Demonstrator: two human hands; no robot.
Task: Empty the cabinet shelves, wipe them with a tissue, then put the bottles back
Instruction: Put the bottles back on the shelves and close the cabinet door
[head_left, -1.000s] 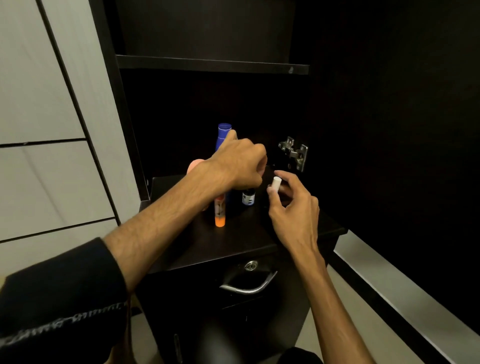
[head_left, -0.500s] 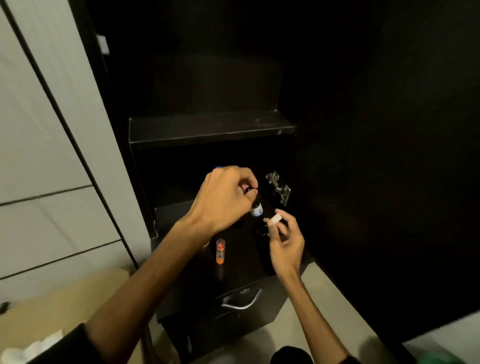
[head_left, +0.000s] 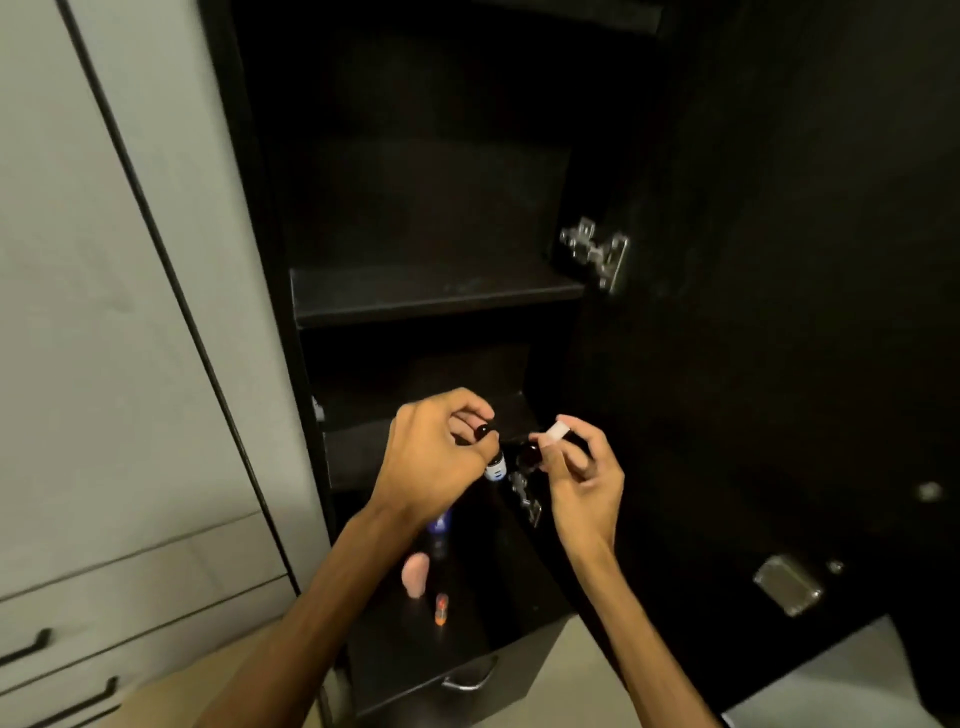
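Note:
My left hand (head_left: 431, 457) pinches a small dark dropper bottle (head_left: 494, 465) with a white-and-blue label by its black cap. My right hand (head_left: 582, 473) grips a small white-capped item (head_left: 557, 431) and a dark round-capped bottle (head_left: 529, 456). Both hands hover in front of the black cabinet, level with the lower shelf (head_left: 363, 447). The middle shelf (head_left: 436, 296) above them is bare. On the drawer unit's top (head_left: 493, 608) below stand a blue bottle (head_left: 440, 525), a pink bottle (head_left: 417, 574) and a small orange tube (head_left: 441, 610), partly hidden by my left forearm.
The open black cabinet door (head_left: 779, 364) stands at the right with metal hinges (head_left: 597, 252). A lower hinge (head_left: 524, 499) sits just under my hands. White panelled wardrobe (head_left: 104, 312) with drawers fills the left. The drawer below has a metal handle (head_left: 470, 680).
Both hands have risen from the drawer unit's top with their small bottles to the height of the lower shelf. The view has tilted upward, showing more shelves.

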